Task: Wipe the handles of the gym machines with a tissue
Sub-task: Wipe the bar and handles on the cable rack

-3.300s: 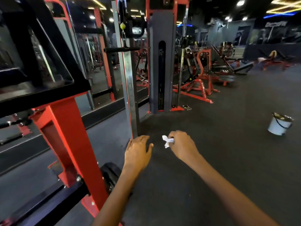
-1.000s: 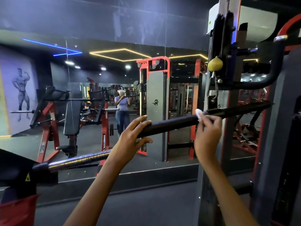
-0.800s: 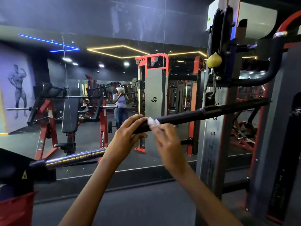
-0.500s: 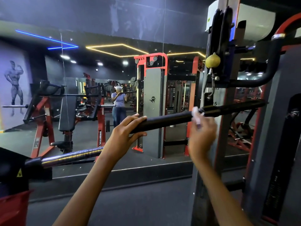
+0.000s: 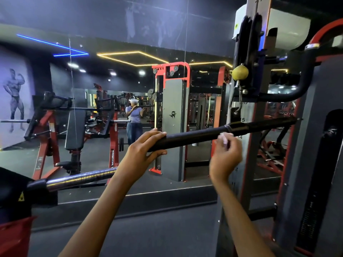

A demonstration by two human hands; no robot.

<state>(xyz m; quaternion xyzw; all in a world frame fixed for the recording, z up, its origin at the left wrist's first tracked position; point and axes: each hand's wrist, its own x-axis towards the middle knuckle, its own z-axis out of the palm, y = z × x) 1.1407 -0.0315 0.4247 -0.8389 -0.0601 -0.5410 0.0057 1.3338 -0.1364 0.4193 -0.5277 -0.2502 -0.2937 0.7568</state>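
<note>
A long black handle bar runs across the view, rising to the right toward the cable machine. My left hand grips its left end, fingers over the top and thumb underneath. My right hand pinches a small white tissue and holds it against the underside of the bar, just left of a ring on the grip. Most of the tissue is hidden inside the fingers.
A grey numbered upright of the cable machine stands at right with a yellow ball and a curved black bar. A chrome barbell sleeve juts in at lower left. A wall mirror ahead reflects benches.
My right hand slid the tissue left along the bar to my left hand, then back right, and now sits slightly lower under the bar. My left hand kept its grip.
</note>
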